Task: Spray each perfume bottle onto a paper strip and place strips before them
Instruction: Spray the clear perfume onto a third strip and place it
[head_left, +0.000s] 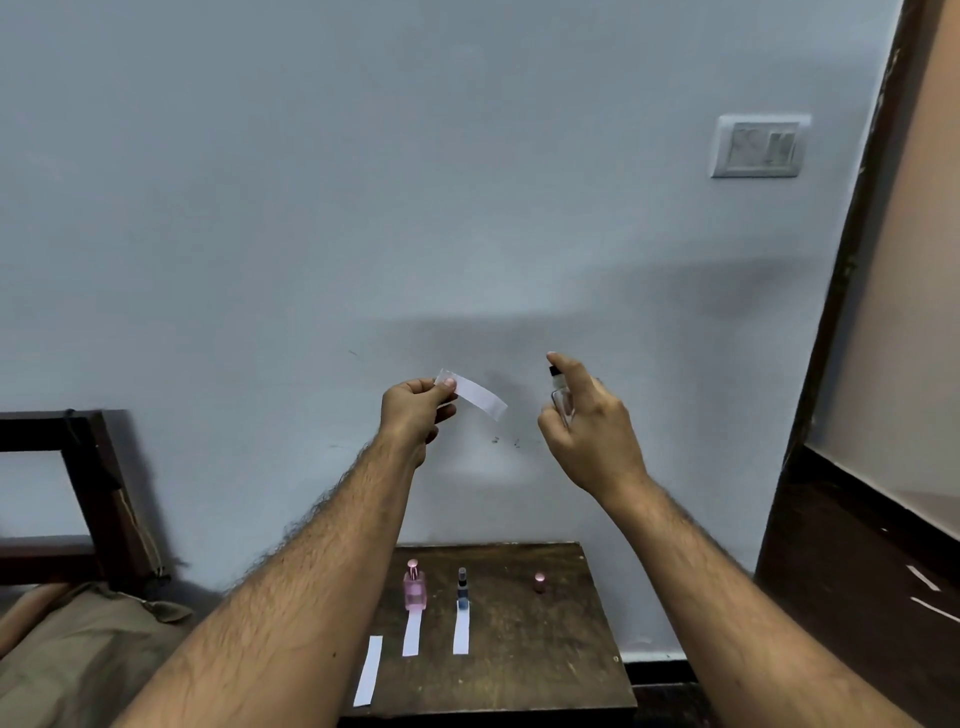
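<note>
My left hand (413, 408) pinches one end of a white paper strip (480, 397), held up in the air before the wall. My right hand (589, 434) grips a small clear perfume bottle (561, 397) with a black nozzle, my forefinger over the top, its nozzle facing the strip. On the dark wooden table (545, 649) below stand a pink bottle (414, 587) and a small dark bottle (462, 587), each with a white strip (410, 631) (461, 631) lying before it. A pink cap (539, 582) stands to the right. Another strip (369, 670) lies at the left front.
A grey wall fills the view, with a switch plate (758, 145) at the upper right. A dark wooden bed frame (88, 483) and brown bedding (78, 649) are at the left. A dark door frame (852, 322) rises at the right.
</note>
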